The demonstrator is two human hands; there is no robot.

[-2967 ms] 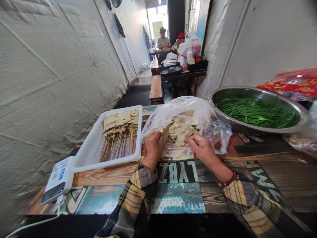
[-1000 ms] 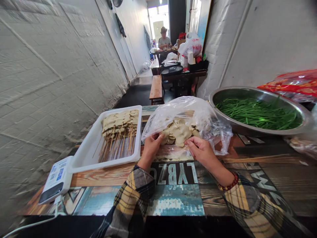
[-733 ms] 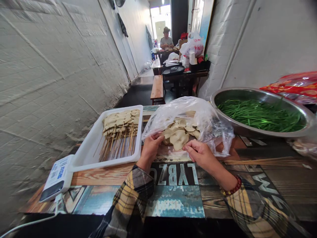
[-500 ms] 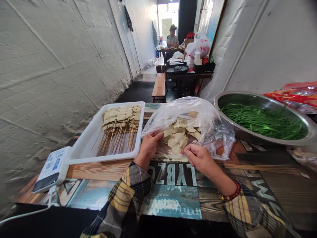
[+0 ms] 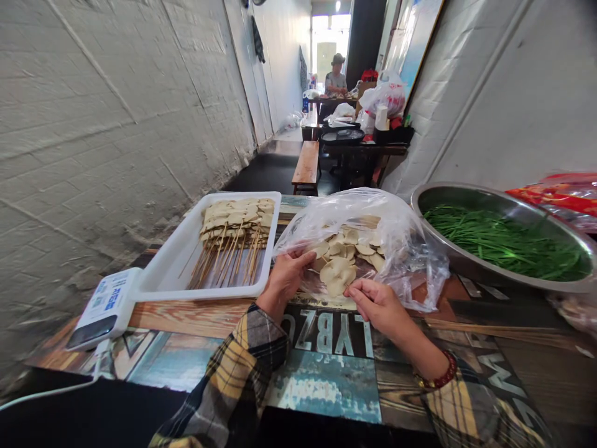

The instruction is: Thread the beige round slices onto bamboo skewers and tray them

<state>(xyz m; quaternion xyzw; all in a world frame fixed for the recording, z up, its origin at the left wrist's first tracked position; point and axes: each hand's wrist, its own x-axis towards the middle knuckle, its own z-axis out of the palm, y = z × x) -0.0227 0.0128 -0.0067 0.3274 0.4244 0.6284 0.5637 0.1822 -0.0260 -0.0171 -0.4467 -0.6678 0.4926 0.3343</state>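
Note:
A clear plastic bag (image 5: 364,202) lies open toward me on the table, with thin, round beige slices (image 5: 345,242) heaped inside. At the bag's left edge, my left hand (image 5: 286,270) is closed, thumb against fingers, on the plastic. My right hand (image 5: 377,305) pinches the lower right rim of one wavy-edged beige slice (image 5: 336,277) at the front of the heap. To the left, a white tray (image 5: 156,264) holds similar slices threaded on thin wooden skewers (image 5: 228,255), stacked with the sticks pointing toward me.
On the right stands a steel bowl (image 5: 494,280) of long green leaves (image 5: 504,242). A white device (image 5: 100,308) with a cable sits at the tray's left corner. Loose sticks (image 5: 489,330) lie at right. Farther back are a bench (image 5: 306,163) and a person (image 5: 336,79) at another table.
The whole view has shifted slightly, so everything appears a little farther right and lower. Both hands keep their places at the bag and the slice.

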